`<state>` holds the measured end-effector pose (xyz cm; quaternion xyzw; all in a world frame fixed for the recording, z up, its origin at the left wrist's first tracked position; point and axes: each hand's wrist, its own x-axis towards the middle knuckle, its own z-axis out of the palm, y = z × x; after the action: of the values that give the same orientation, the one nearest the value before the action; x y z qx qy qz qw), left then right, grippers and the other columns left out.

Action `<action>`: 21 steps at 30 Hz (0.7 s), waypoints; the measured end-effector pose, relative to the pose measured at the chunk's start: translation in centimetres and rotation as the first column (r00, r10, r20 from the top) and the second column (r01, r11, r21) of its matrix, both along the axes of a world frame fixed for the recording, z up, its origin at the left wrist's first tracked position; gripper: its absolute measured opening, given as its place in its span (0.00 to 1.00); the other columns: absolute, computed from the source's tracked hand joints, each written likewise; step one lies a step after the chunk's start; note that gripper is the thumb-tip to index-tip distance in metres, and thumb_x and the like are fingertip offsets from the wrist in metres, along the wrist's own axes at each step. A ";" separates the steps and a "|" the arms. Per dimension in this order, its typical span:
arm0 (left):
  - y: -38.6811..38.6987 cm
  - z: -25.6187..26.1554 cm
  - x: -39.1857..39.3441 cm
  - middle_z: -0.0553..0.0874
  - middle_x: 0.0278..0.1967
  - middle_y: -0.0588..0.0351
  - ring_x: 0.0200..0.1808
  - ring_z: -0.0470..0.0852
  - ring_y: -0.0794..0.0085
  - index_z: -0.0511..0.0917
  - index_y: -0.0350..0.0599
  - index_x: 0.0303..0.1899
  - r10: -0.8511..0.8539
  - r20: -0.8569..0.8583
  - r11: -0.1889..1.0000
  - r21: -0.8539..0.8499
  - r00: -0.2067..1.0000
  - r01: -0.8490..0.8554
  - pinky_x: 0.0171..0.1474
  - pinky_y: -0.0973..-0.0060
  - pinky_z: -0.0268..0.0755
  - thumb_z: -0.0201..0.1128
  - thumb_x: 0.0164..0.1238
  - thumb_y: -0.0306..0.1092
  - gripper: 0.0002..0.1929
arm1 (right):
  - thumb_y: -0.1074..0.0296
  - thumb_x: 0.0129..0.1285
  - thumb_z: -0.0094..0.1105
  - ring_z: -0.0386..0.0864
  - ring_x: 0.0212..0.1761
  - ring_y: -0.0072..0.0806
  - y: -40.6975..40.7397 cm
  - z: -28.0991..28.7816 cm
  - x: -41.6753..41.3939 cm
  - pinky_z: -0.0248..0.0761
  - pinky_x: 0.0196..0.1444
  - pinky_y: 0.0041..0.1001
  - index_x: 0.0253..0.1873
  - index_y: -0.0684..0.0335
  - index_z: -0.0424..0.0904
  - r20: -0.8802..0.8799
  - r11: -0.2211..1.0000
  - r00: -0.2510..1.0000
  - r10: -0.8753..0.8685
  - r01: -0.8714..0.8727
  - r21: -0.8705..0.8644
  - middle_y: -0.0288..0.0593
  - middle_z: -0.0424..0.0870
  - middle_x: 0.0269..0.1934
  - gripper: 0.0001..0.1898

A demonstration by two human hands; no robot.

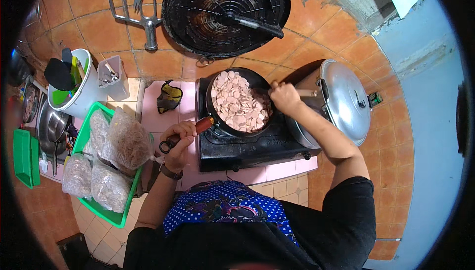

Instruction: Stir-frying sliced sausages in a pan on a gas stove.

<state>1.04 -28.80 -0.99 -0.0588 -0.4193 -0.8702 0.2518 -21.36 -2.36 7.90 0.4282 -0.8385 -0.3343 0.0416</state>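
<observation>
My left hand point(180, 140) is wrapped around the brown wooden handle point(204, 124) of a dark frying pan point(240, 135). The pan rests on a black tabletop gas stove point(259, 153) and holds a heap of thin, round, pale pink slices point(237, 99), perhaps sausage. At the pan's right rim, my right hand point(284, 97) grips a utensil by its wooden handle point(308, 93), whose end sticks out to the right. The utensil's working end is hidden by my hand and the slices.
A large lidded aluminium pot point(345, 103) stands close on the right. Left are a green tray point(124, 210) of filled plastic bags point(128, 136), a black-and-yellow cloth point(170, 97) and a white utensil bucket point(83, 99). A black wok-like pan point(222, 43) hangs on the tiled wall.
</observation>
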 end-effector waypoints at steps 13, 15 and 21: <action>-0.3 0.1 -0.2 0.73 0.27 0.57 0.35 0.73 0.68 0.66 0.43 0.25 -0.002 -0.011 1.000 0.019 1.000 0.003 0.53 0.64 0.64 0.58 0.51 0.17 0.10 | 0.62 0.63 0.58 0.83 0.47 0.49 -0.5 1.4 4.2 0.76 0.50 0.42 0.44 0.60 0.86 0.473 0.888 0.774 -0.421 0.458 0.041 0.55 0.86 0.41 0.12; -0.3 0.2 -0.2 0.73 0.26 0.57 0.34 0.72 0.68 0.66 0.43 0.25 -0.018 -0.004 1.000 0.022 1.000 0.018 0.53 0.64 0.64 0.59 0.51 0.17 0.10 | 0.61 0.63 0.59 0.83 0.47 0.49 -0.1 0.8 4.2 0.76 0.50 0.42 0.46 0.58 0.86 0.498 0.851 0.739 -0.454 0.526 -0.005 0.54 0.86 0.41 0.12; -0.4 -0.2 -0.1 0.72 0.25 0.57 0.34 0.71 0.69 0.66 0.43 0.24 -0.014 -0.012 1.000 0.027 1.000 0.015 0.51 0.66 0.64 0.59 0.50 0.18 0.10 | 0.60 0.63 0.58 0.83 0.50 0.50 -0.4 0.2 4.2 0.76 0.54 0.42 0.45 0.61 0.86 0.554 0.773 0.687 -0.470 0.623 -0.117 0.57 0.85 0.44 0.13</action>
<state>0.91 -29.21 -1.15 -0.0637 -0.4057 -0.8772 0.2488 -17.12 -2.81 8.07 0.2144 -0.9498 -0.0803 -0.2133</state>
